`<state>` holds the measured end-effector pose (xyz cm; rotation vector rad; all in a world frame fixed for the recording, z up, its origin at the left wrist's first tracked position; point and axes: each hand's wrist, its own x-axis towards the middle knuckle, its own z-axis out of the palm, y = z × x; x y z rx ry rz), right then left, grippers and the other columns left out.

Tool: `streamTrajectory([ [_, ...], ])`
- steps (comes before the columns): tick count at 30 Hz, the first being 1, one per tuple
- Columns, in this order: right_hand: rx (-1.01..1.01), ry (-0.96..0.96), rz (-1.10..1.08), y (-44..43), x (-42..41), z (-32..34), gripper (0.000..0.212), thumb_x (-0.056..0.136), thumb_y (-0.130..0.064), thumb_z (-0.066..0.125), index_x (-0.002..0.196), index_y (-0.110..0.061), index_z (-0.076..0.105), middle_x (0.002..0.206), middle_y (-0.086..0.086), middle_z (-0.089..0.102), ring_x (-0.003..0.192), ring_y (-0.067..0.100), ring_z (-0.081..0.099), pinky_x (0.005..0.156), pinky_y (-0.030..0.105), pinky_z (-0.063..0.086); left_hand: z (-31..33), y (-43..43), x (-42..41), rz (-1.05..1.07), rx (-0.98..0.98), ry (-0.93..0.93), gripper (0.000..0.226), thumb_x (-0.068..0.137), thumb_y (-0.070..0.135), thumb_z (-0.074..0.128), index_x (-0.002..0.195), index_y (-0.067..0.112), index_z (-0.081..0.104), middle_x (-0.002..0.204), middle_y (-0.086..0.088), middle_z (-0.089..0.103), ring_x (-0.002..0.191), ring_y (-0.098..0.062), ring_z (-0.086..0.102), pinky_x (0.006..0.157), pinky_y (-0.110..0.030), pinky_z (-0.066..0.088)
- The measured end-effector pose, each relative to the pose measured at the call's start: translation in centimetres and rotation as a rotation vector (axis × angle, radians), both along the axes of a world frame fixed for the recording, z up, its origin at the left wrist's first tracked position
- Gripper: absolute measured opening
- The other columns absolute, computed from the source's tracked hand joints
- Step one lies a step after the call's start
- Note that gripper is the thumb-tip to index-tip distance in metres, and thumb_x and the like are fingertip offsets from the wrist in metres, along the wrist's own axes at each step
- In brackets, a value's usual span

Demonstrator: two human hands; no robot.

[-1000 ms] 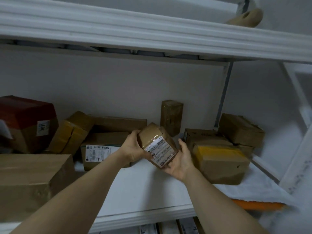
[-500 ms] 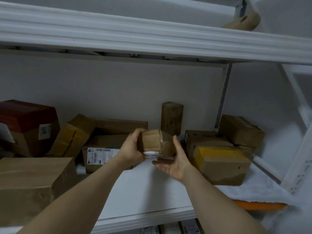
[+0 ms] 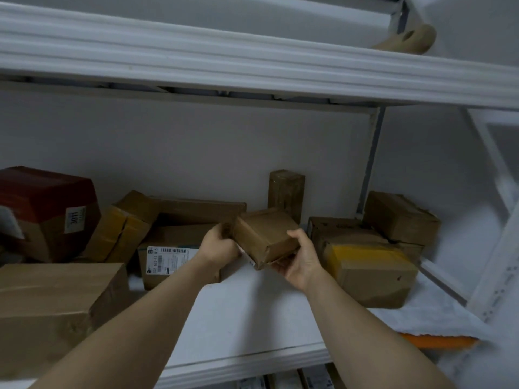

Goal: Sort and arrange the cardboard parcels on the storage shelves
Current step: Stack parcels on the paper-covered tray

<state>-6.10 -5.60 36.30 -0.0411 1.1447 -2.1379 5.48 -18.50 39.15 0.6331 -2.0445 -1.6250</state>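
Head view, mid shelf (image 3: 252, 318): small parcel (image 3: 264, 234) is held over the bare gap at shelf centre, btwn labelled parcel (image 3: 174, 256) on the left and yellow-taped parcel (image 3: 370, 273) on the right; it appears clear of the board, not yet set down. Left hand (image 3: 217, 247) grips its far-left end, fingers curled round; right hand (image 3: 302, 259) cups the near-right end from below, thumb over the top edge. Orientation: plain brown face up and tilted twd the viewer; a white sliver at the lower-left edge suggests the label faces down; long axis runs approx. front-to-back, near end lower and swung slightly right. Progress (judged): early; nothing reads as a finished row. Tilted parcel (image 3: 126, 226) leans at back left beside red-topped box (image 3: 45, 209); narrow parcel (image 3: 286, 193) stands on end by the wall; rear parcel (image 3: 400, 217) sits askew on the right-hand pile. Left to do: place the held parcel, then square and group the rest.
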Motion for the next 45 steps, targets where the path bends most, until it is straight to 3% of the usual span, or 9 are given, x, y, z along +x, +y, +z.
streamTrajectory([
  [2,-0.008,0.017,-0.019,0.0,0.0,-0.2,0.050,0.080,-0.024,0.063,0.128,-0.013,0.052,0.112,0.015,0.060,0.094,0.031,0.059,0.073,0.037,0.053,0.6,0.2,0.2,0.029,0.319,0.026,0.034,0.083,-0.009,0.038,0.106,0.002,0.061,0.097,-0.016,0.062,0.091,-0.029,0.060,0.084,-0.042,0.054],
  [5,-0.018,0.034,-0.021,0.0,0.2,-0.3,0.049,0.080,-0.016,0.058,0.128,-0.012,0.052,0.109,0.014,0.060,0.092,0.029,0.059,0.066,0.034,0.051,1.1,0.1,0.7,-0.030,0.521,0.066,0.021,0.086,0.011,0.042,0.097,0.007,0.060,0.094,-0.013,0.061,0.094,-0.028,0.059,0.094,-0.045,0.048],
  [8,-0.058,0.039,-0.022,-0.1,0.5,-0.4,0.038,0.083,-0.010,0.052,0.121,-0.012,0.053,0.105,0.014,0.059,0.092,0.029,0.058,0.066,0.034,0.049,1.3,0.1,1.2,-0.114,0.486,0.043,0.023,0.084,0.025,0.061,0.104,0.013,0.064,0.109,-0.010,0.062,0.107,-0.028,0.058,0.103,-0.049,0.042],
  [13,-0.084,0.065,0.013,-0.2,0.6,-0.4,0.029,0.083,-0.006,0.048,0.110,-0.014,0.056,0.107,0.016,0.057,0.098,0.033,0.055,0.080,0.042,0.051,0.4,-0.4,1.1,-0.084,0.445,0.096,0.074,0.072,-0.003,0.074,0.138,0.015,0.045,0.122,-0.010,0.059,0.111,-0.025,0.057,0.100,-0.044,0.046],
  [20,-0.046,0.078,0.046,-0.5,0.6,-0.9,0.025,0.083,-0.013,0.049,0.107,-0.013,0.055,0.111,0.019,0.055,0.109,0.038,0.051,0.089,0.050,0.047,0.7,-0.4,1.6,-0.093,0.415,0.160,0.082,0.067,-0.019,0.070,0.139,0.009,0.043,0.116,-0.008,0.062,0.108,-0.026,0.060,0.095,-0.038,0.050],
  [25,-0.052,0.048,0.043,-0.5,0.8,-0.8,0.024,0.085,-0.019,0.053,0.108,-0.015,0.054,0.115,0.020,0.055,0.110,0.038,0.053,0.090,0.049,0.048,0.6,-0.6,1.8,-0.128,0.375,0.163,0.092,0.053,-0.007,0.081,0.137,0.013,0.048,0.115,-0.004,0.064,0.109,-0.023,0.061,0.099,-0.041,0.048],
  [33,-0.032,-0.044,0.059,-0.8,1.1,-1.1,0.046,0.087,-0.035,0.054,0.128,-0.015,0.052,0.120,0.020,0.059,0.109,0.037,0.056,0.089,0.048,0.050,0.8,-0.6,2.0,-0.199,0.409,0.189,0.070,0.074,-0.008,0.071,0.137,0.015,0.048,0.106,0.001,0.063,0.094,-0.009,0.061,0.071,-0.020,0.051],
  [40,-0.030,-0.059,0.064,-0.8,1.3,-1.1,0.051,0.087,-0.037,0.056,0.132,-0.015,0.048,0.121,0.021,0.057,0.107,0.038,0.057,0.082,0.045,0.052,0.6,-0.9,1.4,-0.143,0.373,0.182,0.067,0.068,0.005,0.080,0.129,0.018,0.056,0.117,-0.003,0.063,0.108,-0.020,0.061,0.093,-0.036,0.051],
  [45,-0.011,-0.026,0.036,-1.0,0.6,-0.5,0.049,0.089,-0.035,0.055,0.133,-0.015,0.048,0.118,0.018,0.059,0.105,0.035,0.058,0.078,0.042,0.052,0.9,-0.8,0.7,-0.129,0.376,0.181,0.063,0.071,0.001,0.078,0.127,0.018,0.056,0.117,-0.006,0.064,0.106,-0.022,0.063,0.092,-0.038,0.053],
])
